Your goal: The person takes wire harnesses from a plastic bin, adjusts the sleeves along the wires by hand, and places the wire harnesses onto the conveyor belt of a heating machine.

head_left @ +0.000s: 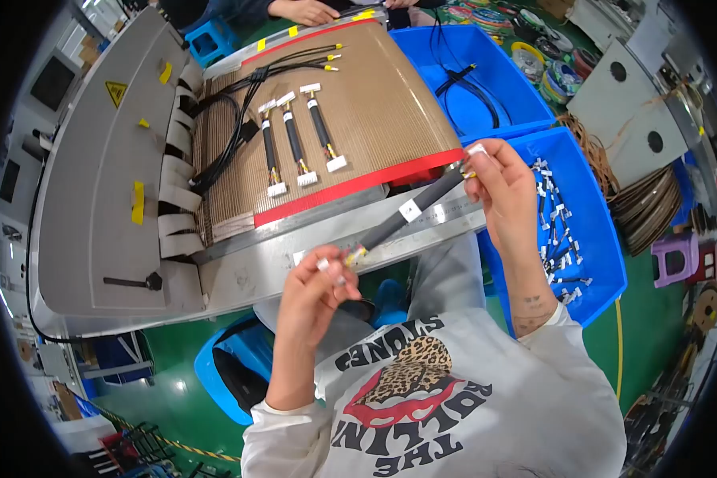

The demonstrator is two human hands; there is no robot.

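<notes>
A short black-sleeved cable harness [442, 187] with a white label is stretched between my two hands, in front of the machine's near edge. My left hand [315, 291] pinches the white connector at its lower left end, where yellow wires show. At the upper right end, my right hand [498, 179] grips the other white connector. Three similar short harnesses [293, 139] lie side by side on the brown ribbed conveyor belt [382, 103]. Behind them, longer black cables [231, 151] with yellow tips come out of the machine's slot.
A blue bin [609, 263] on the right holds many short harnesses. Another blue bin [526, 95] behind it holds a few black cables. The grey machine housing [103, 183] stands at left. A co-worker's hand [311, 12] rests at the belt's far end. A blue stool [215, 374] is below.
</notes>
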